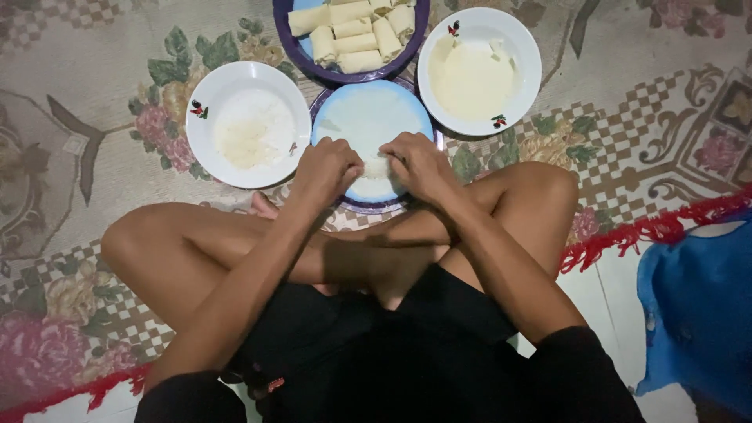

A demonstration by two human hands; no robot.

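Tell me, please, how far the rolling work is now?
Done: several finished rolls lie on the purple plate. In hand: the left hand and right hand fold a wrapper on the blue plate. Left: the white bowl and the other bowl both hold more contents.

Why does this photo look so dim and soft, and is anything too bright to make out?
Head view: dim, warm indoor light; the white bowls glare slightly; shadow lies under the arms over the lap; the left hand, right hand and wrapper look soft, detail blurred.
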